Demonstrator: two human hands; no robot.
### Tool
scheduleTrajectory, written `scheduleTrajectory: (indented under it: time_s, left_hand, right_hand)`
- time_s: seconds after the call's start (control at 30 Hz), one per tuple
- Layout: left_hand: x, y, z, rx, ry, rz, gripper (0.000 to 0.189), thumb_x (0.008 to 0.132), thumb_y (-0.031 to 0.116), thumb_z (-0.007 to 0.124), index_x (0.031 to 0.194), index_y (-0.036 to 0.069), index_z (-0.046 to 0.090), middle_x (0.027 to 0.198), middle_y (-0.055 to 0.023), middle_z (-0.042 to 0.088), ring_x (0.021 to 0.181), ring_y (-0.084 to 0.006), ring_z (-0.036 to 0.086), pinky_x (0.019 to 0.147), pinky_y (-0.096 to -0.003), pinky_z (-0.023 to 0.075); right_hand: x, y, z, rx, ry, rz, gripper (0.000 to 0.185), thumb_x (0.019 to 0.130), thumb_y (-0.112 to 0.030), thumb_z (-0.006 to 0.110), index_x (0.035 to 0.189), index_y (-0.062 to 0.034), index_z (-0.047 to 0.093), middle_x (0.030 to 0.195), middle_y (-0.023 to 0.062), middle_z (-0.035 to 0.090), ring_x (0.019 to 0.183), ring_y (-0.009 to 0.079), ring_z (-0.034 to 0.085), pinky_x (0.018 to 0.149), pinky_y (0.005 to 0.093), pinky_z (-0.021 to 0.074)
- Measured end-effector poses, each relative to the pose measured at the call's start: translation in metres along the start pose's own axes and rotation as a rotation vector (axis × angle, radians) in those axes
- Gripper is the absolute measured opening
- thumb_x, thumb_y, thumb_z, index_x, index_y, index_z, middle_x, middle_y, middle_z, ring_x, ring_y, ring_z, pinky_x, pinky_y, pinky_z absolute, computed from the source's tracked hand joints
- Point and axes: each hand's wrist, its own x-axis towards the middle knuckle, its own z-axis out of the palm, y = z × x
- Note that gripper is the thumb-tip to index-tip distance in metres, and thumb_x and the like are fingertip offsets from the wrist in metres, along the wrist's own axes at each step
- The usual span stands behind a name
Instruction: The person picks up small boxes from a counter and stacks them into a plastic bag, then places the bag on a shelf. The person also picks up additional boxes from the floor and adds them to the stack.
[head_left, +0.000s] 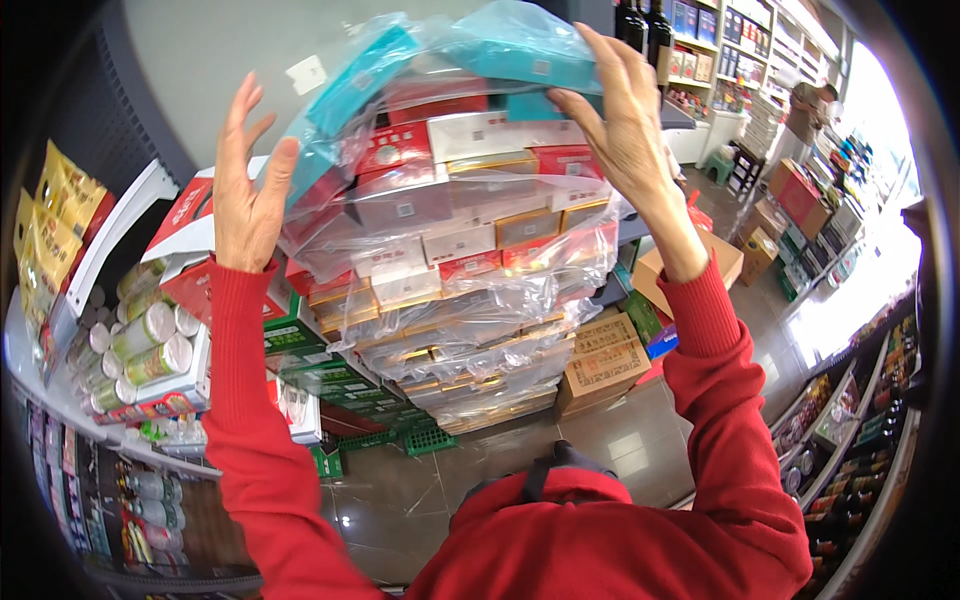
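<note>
Before me rises a tall stack of red, white and gold cartons (465, 247), loosely covered with clear plastic film (517, 296). Teal cartons (540, 64) in clear wrapping lie along its top, and one tilted teal carton (364, 79) leans at the upper left. My right hand (626, 120) grasps the right end of the wrapped teal carton, thumb low and fingers at its upper edge. On the left, my left hand (251, 184) is raised with its fingers apart, beside the teal-wrapped edge. Whether it touches the film is unclear.
Shelves with white-lidded canisters (150, 337) and yellow bags (56, 240) stand left. Green cartons (330, 375) border the stack. A brown printed carton (604, 364) stands on the floor at right. Bottle shelves (855, 465) line the lower right. Another person (806, 116) stands far right.
</note>
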Motion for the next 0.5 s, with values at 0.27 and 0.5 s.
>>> scheduleTrajectory:
  time_s: [0.27,0.5]
  left_hand:
    - [-0.082,-0.036,-0.027,-0.637,0.087,-0.802,0.058,0.098,0.043,0.044,0.135,0.0,0.039,0.131,-0.0153,0.05,0.115,-0.0226,0.053,0.098,-0.0332,0.0411]
    - [-0.112,-0.042,-0.005,-0.495,-0.121,-0.665,0.083,0.074,0.01,0.078,0.14,-0.002,0.028,0.13,-0.0169,0.05,0.118,-0.0231,0.051,0.1,-0.037,0.0417]
  right_hand:
    - [-0.02,-0.067,-0.004,0.397,-0.093,-0.179,0.02,0.076,0.006,0.068,0.094,-0.0012,0.063,0.083,0.0108,0.064,0.071,0.0246,0.063,0.062,0.0309,0.0491]
    - [0.011,-0.093,0.042,0.531,-0.431,-0.183,0.014,0.075,-0.006,0.072,0.086,-0.0014,0.064,0.067,0.012,0.059,0.062,0.028,0.06,0.059,0.0351,0.0471]
